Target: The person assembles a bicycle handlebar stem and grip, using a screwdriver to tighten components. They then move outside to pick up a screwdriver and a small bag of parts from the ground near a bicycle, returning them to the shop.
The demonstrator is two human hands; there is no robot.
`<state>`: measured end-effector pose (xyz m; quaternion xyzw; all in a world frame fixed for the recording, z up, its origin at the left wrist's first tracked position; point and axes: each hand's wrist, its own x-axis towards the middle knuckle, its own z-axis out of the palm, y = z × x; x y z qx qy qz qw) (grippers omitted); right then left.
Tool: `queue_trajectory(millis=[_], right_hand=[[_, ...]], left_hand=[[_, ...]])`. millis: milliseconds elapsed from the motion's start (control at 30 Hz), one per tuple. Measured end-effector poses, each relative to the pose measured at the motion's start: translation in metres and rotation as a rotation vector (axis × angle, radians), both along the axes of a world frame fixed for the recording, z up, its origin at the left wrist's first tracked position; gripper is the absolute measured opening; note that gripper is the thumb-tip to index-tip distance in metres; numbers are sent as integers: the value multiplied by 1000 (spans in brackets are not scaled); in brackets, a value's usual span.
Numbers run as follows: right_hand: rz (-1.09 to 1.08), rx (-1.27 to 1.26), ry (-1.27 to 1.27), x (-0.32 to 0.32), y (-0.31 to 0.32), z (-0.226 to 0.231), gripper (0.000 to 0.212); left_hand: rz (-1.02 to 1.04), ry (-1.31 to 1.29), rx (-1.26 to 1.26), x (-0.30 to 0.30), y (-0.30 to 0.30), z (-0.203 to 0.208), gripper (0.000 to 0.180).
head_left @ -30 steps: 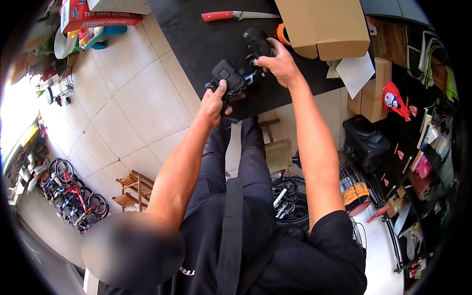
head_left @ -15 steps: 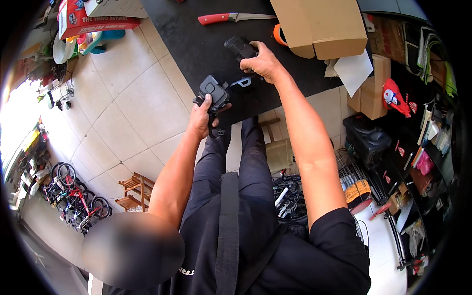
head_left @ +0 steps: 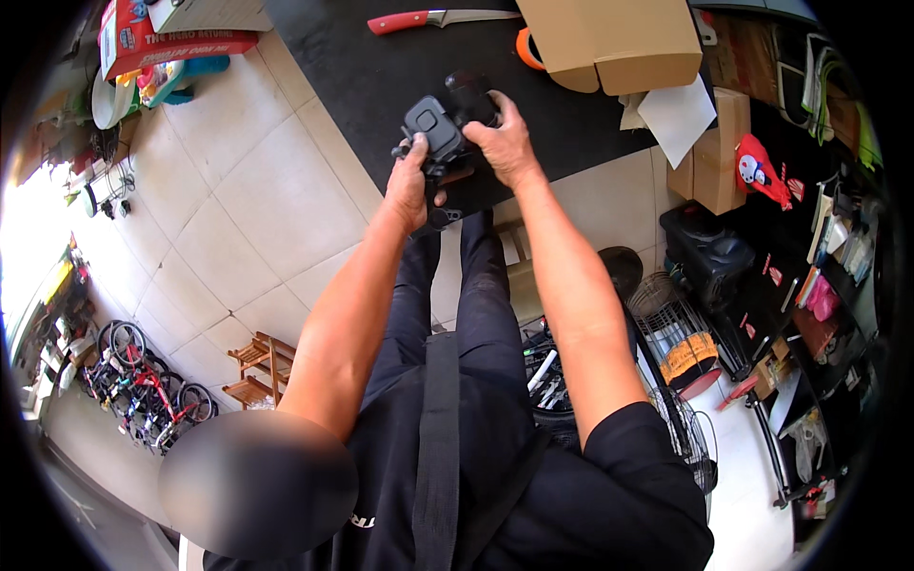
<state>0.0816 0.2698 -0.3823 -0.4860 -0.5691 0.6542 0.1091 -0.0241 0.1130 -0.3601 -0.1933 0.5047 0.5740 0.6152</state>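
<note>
My left hand [head_left: 407, 187] is closed around a boxy black device [head_left: 433, 127] with a rounded square on its face, like an action camera on a mount. Its thumb presses the lower edge, and dark mount parts stick out below. Just to the right, my right hand [head_left: 505, 143] grips a dark, rounded black device [head_left: 469, 92], whose exact kind I cannot make out. The two devices are side by side over the near part of the black table [head_left: 328, 48]; whether they touch is hidden. Beyond them lies a red-handled knife [head_left: 400, 22].
An open cardboard box [head_left: 619, 43] stands on the table at right, beside an orange tape roll [head_left: 529, 48] and white paper [head_left: 679, 124]. Cluttered shelves line the right side. A wooden rack [head_left: 262, 366] and small bicycles [head_left: 148, 381] stand on the tiled floor at left.
My right hand has come nearer my left, bringing its black device beside the boxy one. My left hand has moved slightly up and to the right.
</note>
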Motion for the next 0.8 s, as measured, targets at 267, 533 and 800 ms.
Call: queue_trajectory(millis=[267, 533, 800], right_hand=[[-116, -101, 183, 42, -12, 87, 72], [-172, -491, 640, 114, 21, 230, 79], [-147, -416, 962, 198, 145, 329, 69]], left_hand=[[-108, -56, 106, 20, -8, 81, 66], [-210, 7, 247, 57, 20, 194, 70], [-214, 106, 376, 155, 140, 293, 55]])
